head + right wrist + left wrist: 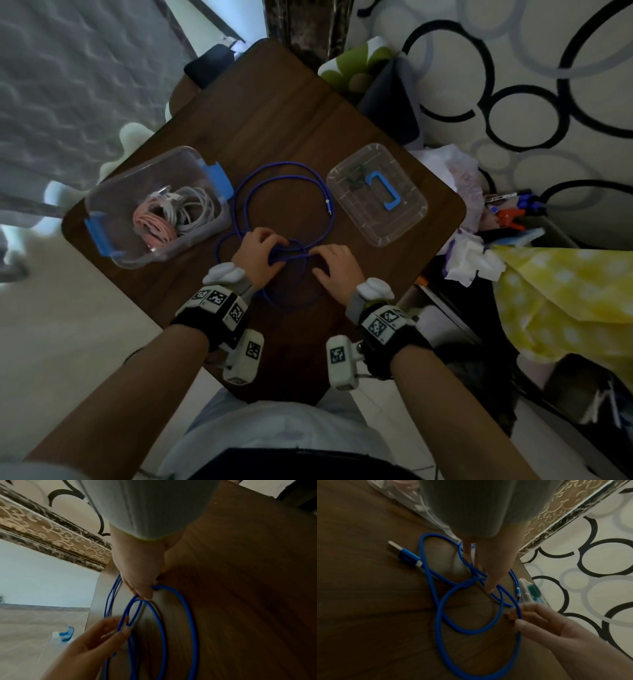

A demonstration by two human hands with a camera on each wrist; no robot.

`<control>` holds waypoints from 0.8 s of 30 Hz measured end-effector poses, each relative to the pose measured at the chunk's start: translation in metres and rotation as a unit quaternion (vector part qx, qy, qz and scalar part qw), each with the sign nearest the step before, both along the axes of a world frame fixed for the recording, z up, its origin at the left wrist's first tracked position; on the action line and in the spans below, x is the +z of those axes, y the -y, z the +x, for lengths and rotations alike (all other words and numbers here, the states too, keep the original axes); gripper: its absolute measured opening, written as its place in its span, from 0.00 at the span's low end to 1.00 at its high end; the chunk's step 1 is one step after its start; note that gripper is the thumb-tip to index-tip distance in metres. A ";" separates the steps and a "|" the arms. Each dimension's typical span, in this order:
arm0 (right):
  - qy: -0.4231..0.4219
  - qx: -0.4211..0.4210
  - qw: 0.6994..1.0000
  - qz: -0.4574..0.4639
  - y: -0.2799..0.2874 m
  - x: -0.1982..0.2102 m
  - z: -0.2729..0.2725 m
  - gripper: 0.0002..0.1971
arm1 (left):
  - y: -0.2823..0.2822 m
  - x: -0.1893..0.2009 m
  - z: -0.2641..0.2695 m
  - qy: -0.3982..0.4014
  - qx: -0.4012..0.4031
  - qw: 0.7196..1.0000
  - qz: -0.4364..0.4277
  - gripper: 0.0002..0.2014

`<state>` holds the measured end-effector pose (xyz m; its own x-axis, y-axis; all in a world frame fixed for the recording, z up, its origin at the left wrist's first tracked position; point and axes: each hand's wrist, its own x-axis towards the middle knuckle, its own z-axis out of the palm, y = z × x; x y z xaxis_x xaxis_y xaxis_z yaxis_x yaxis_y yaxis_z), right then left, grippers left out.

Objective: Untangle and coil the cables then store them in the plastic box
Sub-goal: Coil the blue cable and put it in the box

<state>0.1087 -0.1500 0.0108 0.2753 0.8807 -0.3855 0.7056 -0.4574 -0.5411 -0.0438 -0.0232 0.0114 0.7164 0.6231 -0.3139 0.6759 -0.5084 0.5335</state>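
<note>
A dark wooden table (274, 113) fills the middle of the head view, set cornerwise over a pale floor, with a cream rug printed in black and grey rings at the upper right. Left of centre on the table stands a clear plastic box (113, 202) with blue latches; inside it lie coiled pink cables (156, 224) and white cables (195, 209). Right of centre lies the box's clear lid (404, 219), blue handle up. Between box and lid a blue USB cable (274, 171) spreads in several loose loops on the table, crossing in a tangle near the lower middle. The left hand (260, 253) has its fingers curled round the strands at that crossing. The right hand (334, 265), just beside it, pinches a loop between thumb and fingertips. In the left wrist view the cable's USB plug (404, 554) rests flat on the wood at centre left.
</note>
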 end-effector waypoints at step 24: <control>0.096 -0.039 0.994 0.020 -0.020 0.020 0.018 0.15 | -0.033 0.011 -0.018 0.022 -0.020 0.999 0.013 0.18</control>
<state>0.1269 -0.1303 0.0307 0.4094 0.8667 -0.2849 0.7606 -0.4967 -0.4180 -0.0623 0.0094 0.0221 0.7543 0.6004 -0.2655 0.6303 -0.5491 0.5489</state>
